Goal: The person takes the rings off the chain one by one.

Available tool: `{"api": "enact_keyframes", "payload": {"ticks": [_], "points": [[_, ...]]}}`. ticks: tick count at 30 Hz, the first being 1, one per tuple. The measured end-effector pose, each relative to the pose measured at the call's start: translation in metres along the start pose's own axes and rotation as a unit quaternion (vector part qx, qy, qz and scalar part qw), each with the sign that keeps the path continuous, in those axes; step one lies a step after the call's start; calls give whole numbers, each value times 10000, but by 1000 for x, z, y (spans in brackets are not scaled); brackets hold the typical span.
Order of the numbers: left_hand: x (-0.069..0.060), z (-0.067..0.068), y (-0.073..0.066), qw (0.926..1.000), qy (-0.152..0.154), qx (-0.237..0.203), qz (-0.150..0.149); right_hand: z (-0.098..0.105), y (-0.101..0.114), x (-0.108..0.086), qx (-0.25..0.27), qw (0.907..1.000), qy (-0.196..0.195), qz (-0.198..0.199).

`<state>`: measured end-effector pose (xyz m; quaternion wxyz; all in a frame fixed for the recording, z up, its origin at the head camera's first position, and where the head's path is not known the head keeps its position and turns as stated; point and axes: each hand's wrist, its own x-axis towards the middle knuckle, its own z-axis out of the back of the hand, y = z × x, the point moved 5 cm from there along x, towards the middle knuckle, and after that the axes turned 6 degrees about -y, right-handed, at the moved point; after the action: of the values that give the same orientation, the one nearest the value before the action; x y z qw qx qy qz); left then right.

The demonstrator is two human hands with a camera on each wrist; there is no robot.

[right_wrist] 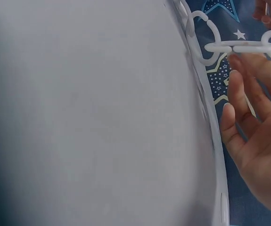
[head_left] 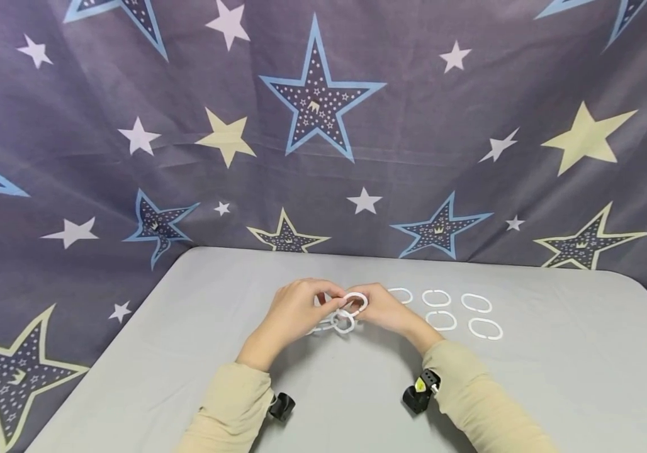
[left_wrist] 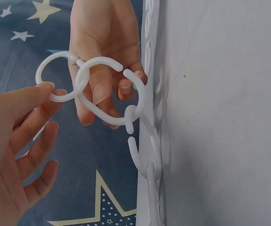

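Observation:
White oval links joined in a chain hang between the two hands. In the left wrist view the left hand (left_wrist: 20,146) pinches the end link (left_wrist: 45,66) between thumb and forefinger, its other fingers loosely bent. That link passes through a second link (left_wrist: 108,117), which the right hand (left_wrist: 104,33) holds from behind with its fingertips; a small gap shows in this second link. Below it hang further links (left_wrist: 156,155). The right wrist view shows the right hand (right_wrist: 262,117) with fingertips at a link (right_wrist: 248,46) seen edge-on. Both hands (head_left: 295,308) (head_left: 386,308) are close together above the table.
Several loose white links lie in two rows on the grey table (head_left: 335,390), right of the hands, among them one at the upper right (head_left: 476,303) and one nearer (head_left: 485,329). Behind the table hangs a star-patterned cloth (head_left: 391,145).

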<state>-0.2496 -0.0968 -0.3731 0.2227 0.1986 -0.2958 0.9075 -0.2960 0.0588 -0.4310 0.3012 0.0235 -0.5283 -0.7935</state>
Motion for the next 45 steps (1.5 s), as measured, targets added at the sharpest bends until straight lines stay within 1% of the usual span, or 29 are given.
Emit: {"api": "enact_keyframes", "payload": {"ticks": [3,11,19,23,26,29,33,36,41,45], "points": [[0,0,-1,10000,1,-26,-3,-2,1,0,4,10000,12,77],[1,2,-2,10000,-2,-96,27,-8,2,2,-38,10000,-90,16],[1,4,2,9993,158,-312,127,-7,2,2,-113,9996,-233,106],[2,6,3,9987,294,-393,151,-5,2,2,-183,9992,-343,-70],[3,9,5,9980,369,-468,200,-6,3,1,-31,9987,-435,-271],[3,13,9,9975,383,-509,294,-8,4,-1,284,9977,-447,-414],[2,18,14,9968,409,-551,406,-10,9,-5,437,9966,-455,-532],[2,20,18,9957,473,-615,498,-9,11,-7,372,9957,-538,-652],[2,23,21,9929,619,-731,705,-8,13,-10,375,9943,-680,-735],[1,24,23,9918,713,-764,730,-7,14,-12,355,9933,-756,-794]]}}
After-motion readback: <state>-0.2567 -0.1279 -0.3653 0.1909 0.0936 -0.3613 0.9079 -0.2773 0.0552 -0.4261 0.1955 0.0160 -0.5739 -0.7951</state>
